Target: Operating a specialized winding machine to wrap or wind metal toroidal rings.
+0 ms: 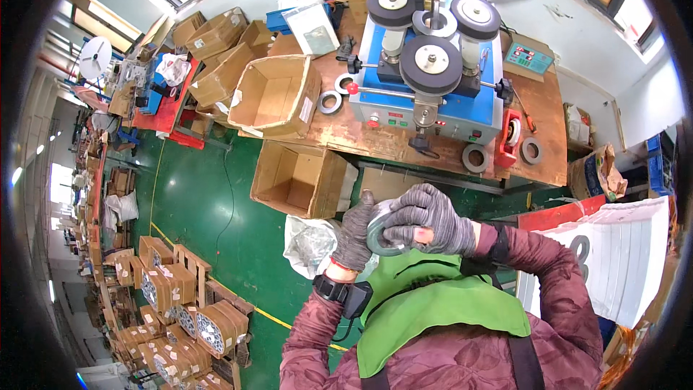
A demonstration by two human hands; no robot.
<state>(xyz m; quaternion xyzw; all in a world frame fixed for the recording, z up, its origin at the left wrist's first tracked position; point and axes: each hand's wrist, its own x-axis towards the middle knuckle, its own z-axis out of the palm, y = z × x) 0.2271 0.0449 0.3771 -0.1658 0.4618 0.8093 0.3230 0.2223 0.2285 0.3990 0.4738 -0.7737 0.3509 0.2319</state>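
Observation:
My left hand [354, 237], in a grey knit glove, is closed against the left side of a dark grey-green ring [375, 237]. My right hand [426, 218], gloved the same way with a bare fingertip showing, has its fingers curled over the ring's right side. The ring is held up close to my chest, above the green apron [440, 310]. A pale patch shows on its upper part, and the gloves hide some of its rim. Just left of my left hand is a clear plastic bag [310, 244] with a whitish edge.
Ahead, a blue machine with dark rollers [431, 65] stands on a wooden bench [339, 133]. Loose grey rings [475, 158] and a red tape dispenser [508, 137] lie on it. Below the bench sits an open cardboard box [292, 180]. White sheets [613, 253] stand at my right.

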